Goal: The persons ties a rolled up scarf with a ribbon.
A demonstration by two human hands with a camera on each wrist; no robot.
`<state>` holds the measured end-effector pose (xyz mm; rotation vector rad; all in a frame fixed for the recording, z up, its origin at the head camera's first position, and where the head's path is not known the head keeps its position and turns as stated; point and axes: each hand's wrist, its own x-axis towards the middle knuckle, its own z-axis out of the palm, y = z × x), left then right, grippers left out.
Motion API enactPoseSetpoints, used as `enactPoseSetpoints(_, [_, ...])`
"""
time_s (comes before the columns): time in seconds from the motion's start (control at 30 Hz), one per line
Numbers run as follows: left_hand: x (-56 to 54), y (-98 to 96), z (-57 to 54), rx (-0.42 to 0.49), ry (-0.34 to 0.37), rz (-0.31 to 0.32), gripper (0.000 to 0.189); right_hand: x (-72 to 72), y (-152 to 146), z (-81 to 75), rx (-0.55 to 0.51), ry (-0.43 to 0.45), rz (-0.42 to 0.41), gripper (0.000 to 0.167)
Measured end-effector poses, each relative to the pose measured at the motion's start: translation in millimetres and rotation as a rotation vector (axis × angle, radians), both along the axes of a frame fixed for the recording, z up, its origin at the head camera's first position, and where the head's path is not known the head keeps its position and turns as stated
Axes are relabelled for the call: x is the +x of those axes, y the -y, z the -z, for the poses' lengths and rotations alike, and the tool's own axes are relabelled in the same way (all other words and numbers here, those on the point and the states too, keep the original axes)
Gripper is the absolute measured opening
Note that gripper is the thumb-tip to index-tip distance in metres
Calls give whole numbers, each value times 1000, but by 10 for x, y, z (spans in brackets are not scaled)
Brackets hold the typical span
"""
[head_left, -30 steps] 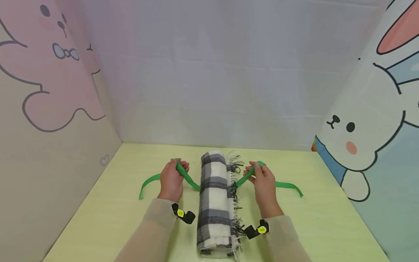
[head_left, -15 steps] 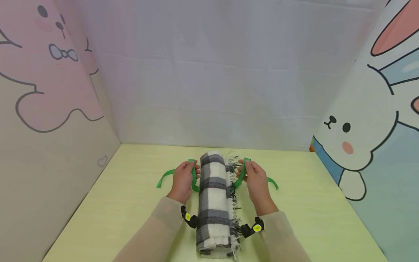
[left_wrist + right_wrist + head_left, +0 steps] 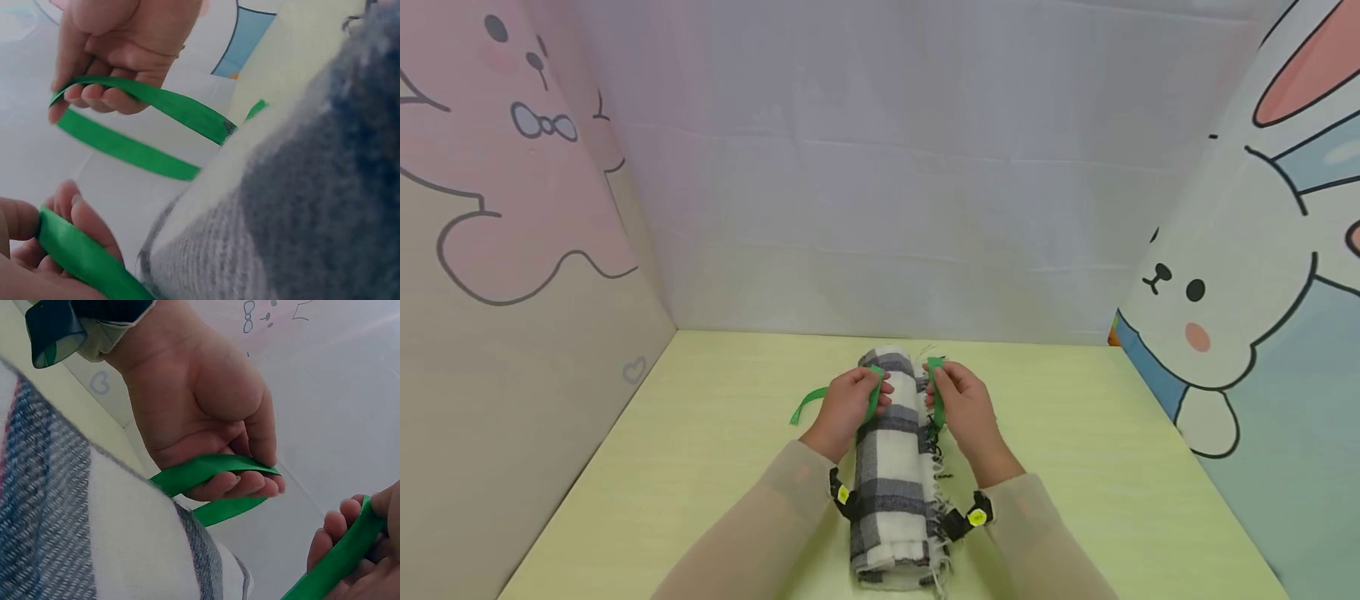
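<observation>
A rolled black, grey and white checked blanket [image 3: 891, 492] with a fringe lies lengthwise in the middle of the table. My left hand [image 3: 844, 408] pinches one end part of a green ribbon [image 3: 808, 402] above the roll's left side, its tail hanging to the left. Over the fringed side, my right hand [image 3: 966, 412] pinches the other part of the ribbon between thumb and fingers. Both wrist views show the ribbon bent over the fingers [image 3: 228, 484] and running down to the blanket. The two hands are close together but apart. The ribbon under the roll is hidden.
The pale yellow table [image 3: 722, 375] is bounded by a whitish back curtain [image 3: 880, 208]. Side panels carry a pink cartoon animal [image 3: 550, 200] at left and a white rabbit [image 3: 1232, 292] at right. A black wrist camera [image 3: 967, 517] sits near the roll's fringe.
Both hands have moved inward toward each other, bringing the two ribbon parts from either side to above the blanket roll. The roll has stayed in place.
</observation>
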<state>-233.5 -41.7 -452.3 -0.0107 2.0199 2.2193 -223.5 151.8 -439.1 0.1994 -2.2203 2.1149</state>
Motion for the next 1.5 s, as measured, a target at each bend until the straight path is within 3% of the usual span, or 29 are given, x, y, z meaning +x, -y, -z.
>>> enactPoseSetpoints(0.17, [-18,-78,47,-57,-1,132,35,18,56,47,103,-45,-100,24])
enactPoseSetpoints(0.3, [-19,-122,74,-77,-21,172,31,32,87,72,201,-81,-169,26])
enactPoseSetpoints(0.47, [-1,-116,95,-76,-42,206,31,33,134,79,324,-132,-175,27])
enactPoseSetpoints(0.63, [-7,-39,85,-43,-81,281,37,12,177,77,478,-174,-143,26])
enactPoseSetpoints(0.77, [-20,-24,89,-14,-61,259,46,1,202,83,552,-167,-127,25])
enactPoseSetpoints(0.97, [-43,-41,151,7,-21,181,46,-29,205,98,574,-138,-112,22])
enactPoseSetpoints(1.17, [-110,-42,81,32,-19,162,41,-98,193,48,498,-100,-91,18])
enactPoseSetpoints(1.27, [-144,-37,36,36,-31,177,40,-143,186,41,383,10,-84,27])
enactPoseSetpoints(1.43, [-201,-29,-14,-35,-55,205,41,-231,199,69,135,253,-147,62])
enactPoseSetpoints(1.5, [-228,-29,-26,-57,-47,216,40,-263,212,86,32,309,-166,63])
